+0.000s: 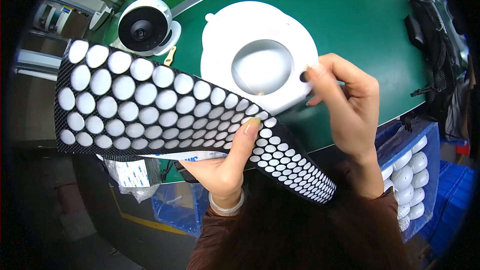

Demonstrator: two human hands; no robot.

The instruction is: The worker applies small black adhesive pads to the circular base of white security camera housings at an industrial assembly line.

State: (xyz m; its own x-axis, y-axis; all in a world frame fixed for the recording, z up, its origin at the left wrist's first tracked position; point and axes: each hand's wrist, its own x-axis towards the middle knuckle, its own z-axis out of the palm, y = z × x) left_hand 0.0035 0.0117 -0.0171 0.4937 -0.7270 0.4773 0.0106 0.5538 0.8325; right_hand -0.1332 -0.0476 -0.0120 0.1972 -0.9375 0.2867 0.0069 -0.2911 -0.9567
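Head view, read left to right. Long black sheet [165, 110], punched with rows of round white pads, runs from upper left down to lower right across the body. Behind its upper edge, on the green bench [350, 25], stands a white dome camera unit [145, 25] with a dark lens, apart from the work. Left hand [225, 162] holds the sheet near its middle: thumb pressed on the top face, fingers curled closed beneath, so a firm pinch. White bracelet on that wrist.

Centre: white round housing [260, 52] with a recessed grey centre lies on the bench, its lower rim just behind the sheet edge. Right hand [345, 100] is at the housing's right rim, thumb and forefinger closed together around a small dark spot [303, 76] there; whether that is a pad or a hole I cannot tell.

Far right, below the bench edge: blue bin [422, 135] of white domed shells [410, 175].

Judgement on technique: keep the sheet flat and taut under the thumb so a pad lifts cleanly without curling, steady the housing before pressing, seat square on the spot, press from centre outward, avoid touching the sticky face.
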